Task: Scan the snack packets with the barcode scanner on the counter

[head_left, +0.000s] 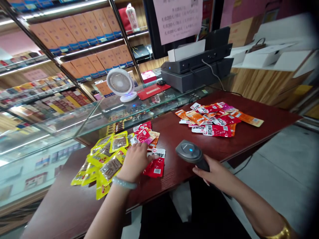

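My right hand point(216, 174) is wrapped round the handle of a dark grey barcode scanner point(189, 152). A small blue light glows on the scanner's top, and its head points left over the table. My left hand point(136, 159), with a pale green bangle at the wrist, grips the upper left edge of a red and white snack packet point(156, 166); its fingertips are partly hidden. Just beyond that hand lies a small pile of red and orange packets point(144, 132). To its left are several yellow-edged clear packets point(111, 167) with brown food inside.
A larger heap of red, white and orange packets point(211, 118) lies on the right of the dark red table point(179, 179). Behind it are a glass counter point(104, 113), a white fan point(121, 83), a red mat point(153, 92) and a grey cash register point(194, 71) with a cable.
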Action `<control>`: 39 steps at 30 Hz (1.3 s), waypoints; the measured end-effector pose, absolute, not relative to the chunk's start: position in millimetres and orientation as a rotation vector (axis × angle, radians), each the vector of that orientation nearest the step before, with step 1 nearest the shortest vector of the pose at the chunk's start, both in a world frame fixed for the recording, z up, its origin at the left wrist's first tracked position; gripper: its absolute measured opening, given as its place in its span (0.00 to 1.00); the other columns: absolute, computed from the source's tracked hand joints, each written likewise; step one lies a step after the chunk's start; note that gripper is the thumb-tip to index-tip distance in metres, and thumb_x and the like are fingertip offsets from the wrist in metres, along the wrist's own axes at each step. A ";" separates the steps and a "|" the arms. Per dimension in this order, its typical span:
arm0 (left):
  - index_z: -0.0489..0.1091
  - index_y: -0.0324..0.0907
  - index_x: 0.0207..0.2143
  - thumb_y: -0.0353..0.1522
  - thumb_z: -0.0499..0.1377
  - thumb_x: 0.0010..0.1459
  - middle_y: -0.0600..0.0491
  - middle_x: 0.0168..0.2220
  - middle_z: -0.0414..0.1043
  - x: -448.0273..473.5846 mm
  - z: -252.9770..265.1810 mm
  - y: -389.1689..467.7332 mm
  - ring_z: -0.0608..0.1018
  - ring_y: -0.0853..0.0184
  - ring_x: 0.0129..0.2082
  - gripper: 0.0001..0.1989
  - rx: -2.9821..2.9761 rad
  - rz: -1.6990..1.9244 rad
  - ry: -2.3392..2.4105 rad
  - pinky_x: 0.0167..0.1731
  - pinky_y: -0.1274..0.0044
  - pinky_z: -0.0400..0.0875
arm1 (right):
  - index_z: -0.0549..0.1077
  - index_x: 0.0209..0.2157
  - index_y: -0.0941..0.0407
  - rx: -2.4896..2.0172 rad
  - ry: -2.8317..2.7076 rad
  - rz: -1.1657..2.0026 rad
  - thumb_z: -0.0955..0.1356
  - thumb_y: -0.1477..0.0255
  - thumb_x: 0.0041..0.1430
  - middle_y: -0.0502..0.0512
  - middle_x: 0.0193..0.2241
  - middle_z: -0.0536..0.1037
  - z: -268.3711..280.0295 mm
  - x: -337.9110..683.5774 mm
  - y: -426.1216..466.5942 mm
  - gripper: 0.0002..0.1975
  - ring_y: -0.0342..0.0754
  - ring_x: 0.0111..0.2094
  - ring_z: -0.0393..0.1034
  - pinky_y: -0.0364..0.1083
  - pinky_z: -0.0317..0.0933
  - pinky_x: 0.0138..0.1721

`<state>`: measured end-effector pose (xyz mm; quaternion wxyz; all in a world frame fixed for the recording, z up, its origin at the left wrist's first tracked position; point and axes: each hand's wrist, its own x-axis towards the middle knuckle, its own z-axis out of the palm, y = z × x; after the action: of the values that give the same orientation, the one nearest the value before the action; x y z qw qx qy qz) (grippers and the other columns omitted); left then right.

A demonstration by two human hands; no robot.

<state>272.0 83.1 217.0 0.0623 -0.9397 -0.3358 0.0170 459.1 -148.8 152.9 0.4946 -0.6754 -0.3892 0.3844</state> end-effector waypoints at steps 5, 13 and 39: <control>0.70 0.37 0.41 0.50 0.54 0.58 0.39 0.42 0.72 248.3 192.8 63.3 0.72 0.51 0.45 0.24 -2.808 0.089 -1.020 0.45 0.65 0.64 | 0.72 0.51 0.54 -1.677 -1.043 0.898 0.69 0.61 0.55 0.52 0.29 0.79 160.7 441.6 -142.5 0.23 0.50 0.27 0.73 0.46 0.67 0.30; 0.68 0.42 0.40 0.40 0.56 0.60 0.48 0.34 0.74 274.2 184.1 67.7 0.75 0.61 0.36 0.11 -3.064 -0.161 -1.352 0.35 0.74 0.64 | 0.72 0.54 0.55 -1.676 -1.118 0.904 0.71 0.63 0.53 0.59 0.44 0.81 165.1 425.4 -149.0 0.26 0.58 0.43 0.75 0.52 0.68 0.44; 0.66 0.43 0.34 0.37 0.58 0.58 0.59 0.22 0.69 370.6 164.9 61.7 0.69 0.73 0.16 0.07 -3.583 -1.065 -1.647 0.20 0.81 0.61 | 0.72 0.51 0.54 -1.561 -1.001 0.899 0.71 0.67 0.56 0.58 0.48 0.79 156.6 456.7 -163.0 0.21 0.57 0.49 0.72 0.54 0.63 0.53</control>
<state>370.6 61.7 164.9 -0.4541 -0.7815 -0.3592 -0.2322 456.7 -163.0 156.6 0.5145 -0.6495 -0.4165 0.3741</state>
